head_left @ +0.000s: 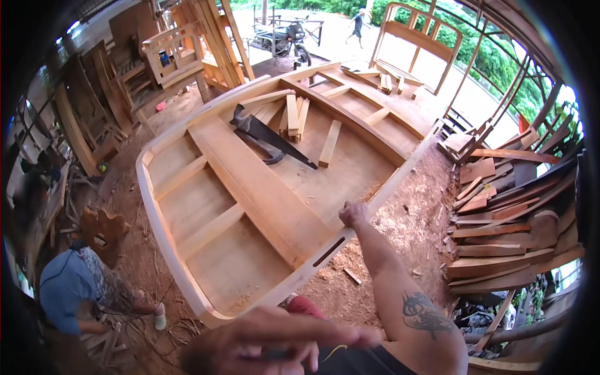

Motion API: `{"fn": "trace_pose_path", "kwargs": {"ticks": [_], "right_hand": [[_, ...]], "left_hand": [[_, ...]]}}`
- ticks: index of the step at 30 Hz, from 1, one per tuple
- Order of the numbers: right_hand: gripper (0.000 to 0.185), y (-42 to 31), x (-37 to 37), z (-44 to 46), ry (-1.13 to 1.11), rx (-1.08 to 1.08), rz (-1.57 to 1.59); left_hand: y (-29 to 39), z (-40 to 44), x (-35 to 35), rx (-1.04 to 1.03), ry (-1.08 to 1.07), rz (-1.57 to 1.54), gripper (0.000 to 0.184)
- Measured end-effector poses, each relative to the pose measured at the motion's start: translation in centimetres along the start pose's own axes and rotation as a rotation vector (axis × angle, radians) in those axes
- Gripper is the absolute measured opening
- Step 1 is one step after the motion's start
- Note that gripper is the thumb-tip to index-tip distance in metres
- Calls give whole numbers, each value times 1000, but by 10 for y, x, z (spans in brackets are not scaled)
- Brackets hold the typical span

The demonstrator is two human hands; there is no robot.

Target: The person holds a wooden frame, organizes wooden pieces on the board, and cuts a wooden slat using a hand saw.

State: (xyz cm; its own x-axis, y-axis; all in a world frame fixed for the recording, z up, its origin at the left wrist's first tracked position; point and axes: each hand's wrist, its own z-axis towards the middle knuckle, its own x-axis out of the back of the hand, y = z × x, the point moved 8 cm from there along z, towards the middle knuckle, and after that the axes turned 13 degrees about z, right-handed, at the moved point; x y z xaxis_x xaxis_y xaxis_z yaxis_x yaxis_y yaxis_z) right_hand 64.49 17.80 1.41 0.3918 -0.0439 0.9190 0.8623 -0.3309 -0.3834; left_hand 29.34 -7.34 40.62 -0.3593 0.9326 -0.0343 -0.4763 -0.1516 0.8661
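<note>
A large wooden frame panel [250,203] with rounded corners and cross-pieces lies flat before me. My right hand [355,214] is closed around its near right edge, above a dark slot [329,251] cut in the rail. Close to the camera, my left hand [281,337] is stretched out with its fingers pointing right, blurred and apart from the panel. On the panel rest a dark handsaw [275,139], several short wood strips [292,115] and a single loose block [330,144]. A curved dark tool [272,155] lies against the saw; its kind is unclear.
Stacked boards [500,250] line the right side. At lower left a person in a blue shirt [65,290] bends low. A wooden chair [172,56] and leaning planks stand behind, near a motorcycle [294,40]. Another person [357,26] walks outside. Shavings cover the ground.
</note>
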Motion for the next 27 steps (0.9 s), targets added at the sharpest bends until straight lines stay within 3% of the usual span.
{"fn": "trace_pose_path", "kwargs": {"ticks": [2, 5, 8, 11, 21, 27], "right_hand": [[42, 1, -2, -8, -46, -23, -1], [46, -9, 11, -13, -112, -38, -35], [46, -12, 13, -12, -118, -22, -26], [44, -11, 14, -14, -110, -7, -7], [44, -11, 13, -14, -118, -26, -24], [42, -15, 19, -18, -131, -24, -9]], "left_hand": [[-29, -15, 17, 195, 205, 23, 67], [-107, -56, 64, 276, 502, 57, 68], [-170, -107, 87, 583, 722, 174, 65], [-211, -142, 75, 661, 750, 120, 60], [-219, -129, 48, 643, 714, 45, 59], [-225, -137, 42, 645, 790, 158, 39]]}}
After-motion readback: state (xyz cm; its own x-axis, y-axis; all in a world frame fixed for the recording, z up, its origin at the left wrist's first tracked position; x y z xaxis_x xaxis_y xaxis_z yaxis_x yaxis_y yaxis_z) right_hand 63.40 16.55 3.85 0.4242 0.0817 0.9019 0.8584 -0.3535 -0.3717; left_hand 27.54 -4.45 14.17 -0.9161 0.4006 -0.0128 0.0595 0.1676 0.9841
